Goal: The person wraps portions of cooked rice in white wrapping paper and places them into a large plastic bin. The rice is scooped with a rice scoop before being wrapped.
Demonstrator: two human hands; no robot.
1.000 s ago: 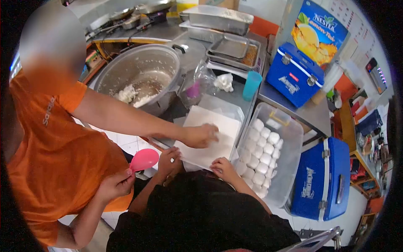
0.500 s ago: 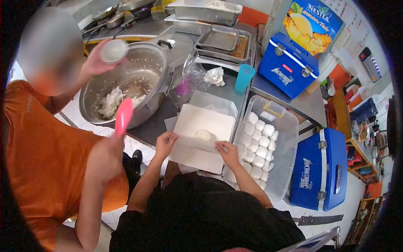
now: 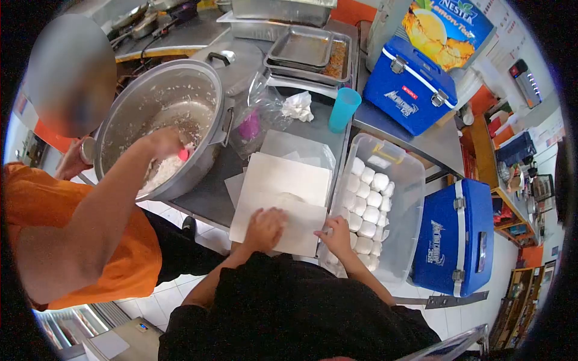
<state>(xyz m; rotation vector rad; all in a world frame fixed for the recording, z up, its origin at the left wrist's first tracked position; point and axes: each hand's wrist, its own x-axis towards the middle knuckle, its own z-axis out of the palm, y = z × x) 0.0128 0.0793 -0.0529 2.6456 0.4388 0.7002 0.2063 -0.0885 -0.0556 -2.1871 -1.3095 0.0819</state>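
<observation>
A sheet of white wrapping paper [image 3: 299,224] is folded over a mound of cooked rice, which is now hidden but for a low bulge near the fold. It lies on a stack of the same paper [image 3: 289,168] on the steel table. My left hand [image 3: 265,230] rests on the folded sheet, fingers spread and a little blurred. At the sheet's right corner, my right hand [image 3: 337,236] pinches the edge between thumb and fingers. Close by on the right, a clear plastic bin [image 3: 404,240] holds rows of white wrapped packets [image 3: 367,207].
On the left, a co-worker in an orange shirt [image 3: 129,240] reaches into a large pot [image 3: 211,120] of rice with a pink scoop [image 3: 183,154]. A turquoise cup [image 3: 345,110], crumpled tissue [image 3: 298,107], metal trays [image 3: 301,48] and blue cool boxes [image 3: 409,90] stand around.
The paper has been folded over the rice, covering it. My left hand has moved right onto the sheet. The co-worker's pink scoop has gone down into the pot.
</observation>
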